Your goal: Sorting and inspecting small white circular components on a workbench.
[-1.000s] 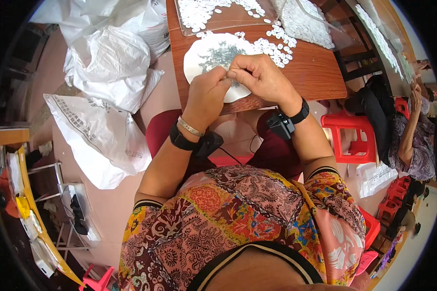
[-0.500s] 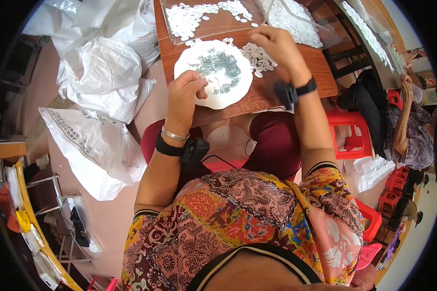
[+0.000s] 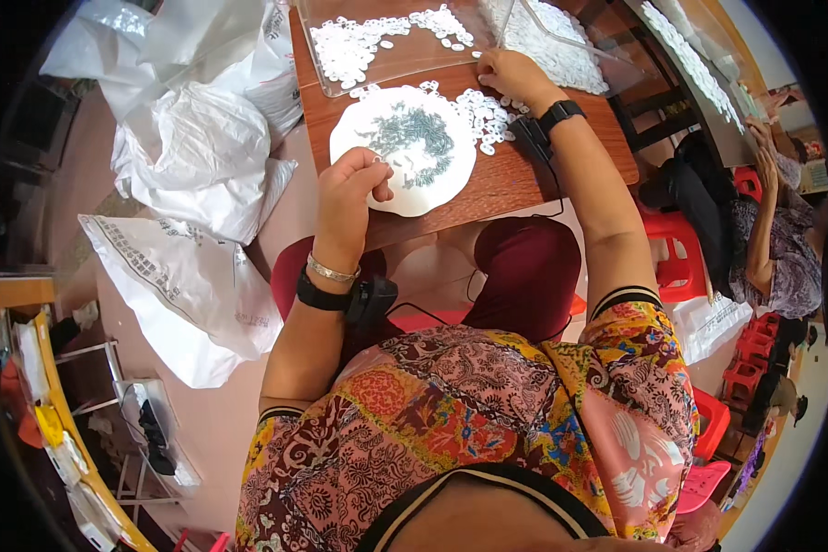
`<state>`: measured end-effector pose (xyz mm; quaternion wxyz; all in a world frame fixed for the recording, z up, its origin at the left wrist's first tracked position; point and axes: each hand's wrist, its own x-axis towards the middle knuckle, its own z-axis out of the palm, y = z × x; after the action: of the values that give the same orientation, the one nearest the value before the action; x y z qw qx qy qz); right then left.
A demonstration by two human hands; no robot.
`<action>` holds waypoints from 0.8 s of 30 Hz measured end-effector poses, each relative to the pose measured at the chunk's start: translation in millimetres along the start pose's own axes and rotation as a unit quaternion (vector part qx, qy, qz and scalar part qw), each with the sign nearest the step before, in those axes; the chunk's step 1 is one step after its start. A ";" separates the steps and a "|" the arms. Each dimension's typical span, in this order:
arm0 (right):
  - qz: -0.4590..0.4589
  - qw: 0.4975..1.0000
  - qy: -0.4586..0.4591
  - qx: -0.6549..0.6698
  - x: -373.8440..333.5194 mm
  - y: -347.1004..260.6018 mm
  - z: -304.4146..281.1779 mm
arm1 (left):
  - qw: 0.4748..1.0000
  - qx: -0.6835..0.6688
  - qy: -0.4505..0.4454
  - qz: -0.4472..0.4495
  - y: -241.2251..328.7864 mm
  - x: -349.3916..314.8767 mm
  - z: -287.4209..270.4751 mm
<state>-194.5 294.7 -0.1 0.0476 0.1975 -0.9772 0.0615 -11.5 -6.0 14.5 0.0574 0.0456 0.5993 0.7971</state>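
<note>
My left hand [image 3: 351,182] is closed in a pinch over the near left rim of a round white plate [image 3: 348,138]. A small white piece [image 3: 378,160] shows at its fingertips. Many small dark grey metal pins [image 3: 428,138], thin like short screws or nails, are spread on the plate. My right hand [image 3: 517,77] reaches to the near edge of a clear tray [image 3: 414,66], its fingers curled together. What they hold, if anything, is hidden. Beside the plate, below that hand, lies a loose pile of small white oval plastic pieces [image 3: 484,118] with holes.
More white pieces [image 3: 350,51] lie in the tray, and a second clear bin [image 3: 561,55] is heaped with them. White sacks [image 3: 189,138] stand on the floor at left. A red stool [image 3: 676,258] and another person [image 3: 782,239] are at right.
My right hand has moved a little up and left, from above the pile to the tray's edge. The left hand stays pinched over the plate.
</note>
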 end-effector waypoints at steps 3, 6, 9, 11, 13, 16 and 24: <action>0.021 0.998 -0.006 0.054 -5.2 -8.2 -5.5 | 1.000 -0.001 -0.006 0.001 0.1 -1.2 2.0; -0.001 0.974 0.025 0.224 -17.6 -32.8 -14.8 | 1.000 -0.012 -0.007 0.008 0.2 -0.9 2.8; -0.007 0.893 0.014 0.450 -35.6 -71.0 -31.0 | 1.000 -0.023 -0.006 0.021 1.7 0.7 4.0; -0.010 0.837 -0.004 0.547 -47.0 -92.3 -38.6 | 0.999 -0.023 -0.004 0.028 3.7 2.8 6.2; -0.012 0.818 -0.001 0.575 -56.8 -110.4 -45.8 | 0.999 -0.015 -0.008 0.037 7.3 4.1 8.9; -0.012 0.794 0.001 0.607 -65.5 -124.1 -50.5 | 1.000 -0.002 -0.018 0.019 13.0 3.6 11.6; -0.038 0.785 0.018 0.618 -84.0 -155.3 -59.0 | 0.999 -0.011 -0.007 0.040 13.7 2.8 12.3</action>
<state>-52.6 192.8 64.0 -0.0653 0.2200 -0.7208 0.6540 -13.0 2.3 31.1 0.0302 0.0741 0.5878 0.8050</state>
